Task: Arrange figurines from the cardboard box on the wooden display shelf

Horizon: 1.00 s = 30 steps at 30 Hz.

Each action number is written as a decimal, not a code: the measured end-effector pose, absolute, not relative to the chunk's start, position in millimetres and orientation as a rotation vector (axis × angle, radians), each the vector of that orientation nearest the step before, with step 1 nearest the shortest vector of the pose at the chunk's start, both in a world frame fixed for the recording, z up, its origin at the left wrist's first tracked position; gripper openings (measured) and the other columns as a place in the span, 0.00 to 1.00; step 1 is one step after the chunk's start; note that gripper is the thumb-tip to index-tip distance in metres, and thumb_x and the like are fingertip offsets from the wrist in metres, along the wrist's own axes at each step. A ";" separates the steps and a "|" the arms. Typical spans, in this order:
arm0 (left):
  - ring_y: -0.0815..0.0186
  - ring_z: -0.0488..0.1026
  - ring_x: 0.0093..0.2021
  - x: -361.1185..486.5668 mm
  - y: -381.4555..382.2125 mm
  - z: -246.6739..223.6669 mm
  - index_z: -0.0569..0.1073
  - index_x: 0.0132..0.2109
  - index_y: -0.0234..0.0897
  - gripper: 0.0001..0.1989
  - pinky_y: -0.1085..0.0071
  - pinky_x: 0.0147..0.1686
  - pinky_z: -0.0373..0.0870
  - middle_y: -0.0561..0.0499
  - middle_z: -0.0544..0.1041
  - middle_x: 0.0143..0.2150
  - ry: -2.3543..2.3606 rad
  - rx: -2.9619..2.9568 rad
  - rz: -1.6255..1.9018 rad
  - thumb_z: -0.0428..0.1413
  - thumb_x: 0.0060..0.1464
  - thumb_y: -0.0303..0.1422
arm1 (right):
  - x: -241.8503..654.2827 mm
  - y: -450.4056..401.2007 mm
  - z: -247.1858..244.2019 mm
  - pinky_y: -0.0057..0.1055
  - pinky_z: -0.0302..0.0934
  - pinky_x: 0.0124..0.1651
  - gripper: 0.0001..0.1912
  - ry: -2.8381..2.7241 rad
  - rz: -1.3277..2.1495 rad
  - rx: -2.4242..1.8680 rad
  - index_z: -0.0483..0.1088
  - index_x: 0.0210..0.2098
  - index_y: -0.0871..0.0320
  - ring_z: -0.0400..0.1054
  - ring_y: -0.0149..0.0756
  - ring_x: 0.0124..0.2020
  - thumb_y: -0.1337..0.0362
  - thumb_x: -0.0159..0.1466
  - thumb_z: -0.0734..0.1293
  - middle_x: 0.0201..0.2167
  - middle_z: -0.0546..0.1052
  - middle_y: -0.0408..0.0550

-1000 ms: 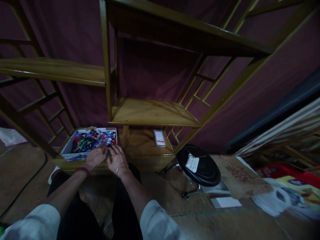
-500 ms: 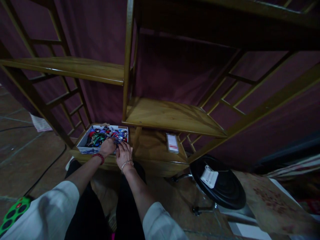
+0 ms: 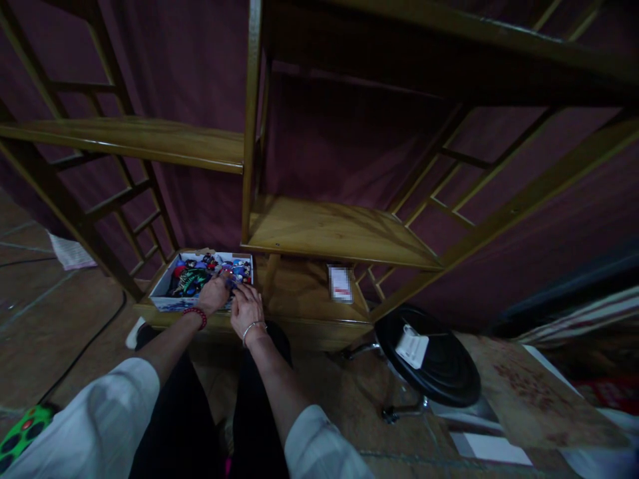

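White box [image 3: 167,304], full of small colourful trinkets [image 3: 188,282], lies beneath and left of my grip. Left hand [image 3: 214,294], right hand [image 3: 247,310] nearly meeting, barely shifted since half a second ago: same handling continues. Can't tell whether either grips anything.

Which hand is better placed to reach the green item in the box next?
Probably the left hand: it reaches over the front of the box, nearer the green item. The right hand sits farther right, near the box's front right corner.
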<state>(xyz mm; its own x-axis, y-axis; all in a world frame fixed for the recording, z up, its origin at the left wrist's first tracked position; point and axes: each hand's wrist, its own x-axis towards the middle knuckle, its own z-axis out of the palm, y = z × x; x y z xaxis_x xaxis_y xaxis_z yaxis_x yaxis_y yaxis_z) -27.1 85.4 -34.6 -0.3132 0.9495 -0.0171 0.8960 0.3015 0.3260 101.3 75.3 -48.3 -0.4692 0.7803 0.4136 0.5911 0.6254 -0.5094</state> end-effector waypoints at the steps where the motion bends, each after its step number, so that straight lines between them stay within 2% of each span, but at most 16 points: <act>1: 0.60 0.72 0.41 -26.5 84.3 -35.4 0.64 0.51 0.39 0.19 0.69 0.38 0.67 0.42 0.70 0.48 2.389 1.687 0.407 0.45 0.51 0.30 | 102.7 76.1 -48.1 0.37 0.52 0.55 0.16 -2.211 0.397 -1.060 0.69 0.44 0.60 0.55 0.38 0.52 0.69 0.58 0.57 0.49 0.69 0.49; 5: 0.60 0.72 0.42 -22.8 80.1 -35.3 0.64 0.49 0.37 0.16 0.69 0.39 0.67 0.42 0.73 0.44 2.459 1.696 0.441 0.45 0.52 0.33 | 110.5 78.1 -45.0 0.31 0.53 0.56 0.18 -2.170 0.405 -1.024 0.68 0.45 0.64 0.56 0.35 0.52 0.71 0.58 0.56 0.47 0.70 0.51; 10: 0.60 0.72 0.43 -22.6 82.4 -32.5 0.65 0.48 0.37 0.16 0.69 0.40 0.66 0.43 0.73 0.44 2.424 1.714 0.389 0.45 0.53 0.36 | 116.5 76.1 -38.4 0.27 0.53 0.55 0.18 -2.183 0.374 -1.027 0.69 0.44 0.63 0.57 0.33 0.51 0.71 0.57 0.57 0.46 0.70 0.51; 16: 0.56 0.71 0.44 -24.8 83.4 -35.5 0.65 0.48 0.37 0.18 0.65 0.40 0.66 0.40 0.72 0.46 2.416 1.717 0.400 0.45 0.52 0.39 | 113.2 71.6 -33.0 0.28 0.55 0.54 0.17 -2.213 0.366 -1.069 0.68 0.45 0.59 0.57 0.33 0.50 0.70 0.58 0.57 0.46 0.71 0.47; 22: 0.57 0.71 0.44 -22.4 79.7 -30.6 0.65 0.47 0.36 0.18 0.67 0.42 0.66 0.43 0.74 0.44 2.404 1.654 0.552 0.46 0.51 0.39 | 109.6 67.5 -31.8 0.28 0.54 0.55 0.17 -2.223 0.380 -1.030 0.68 0.45 0.60 0.58 0.33 0.49 0.71 0.57 0.57 0.45 0.71 0.47; 30: 0.62 0.71 0.44 -28.0 63.8 -14.7 0.67 0.45 0.36 0.15 0.71 0.44 0.64 0.46 0.75 0.42 2.332 1.536 0.732 0.47 0.49 0.33 | 97.1 55.4 -31.7 0.30 0.57 0.50 0.18 -2.187 0.404 -1.102 0.64 0.48 0.60 0.61 0.36 0.46 0.70 0.58 0.57 0.41 0.72 0.49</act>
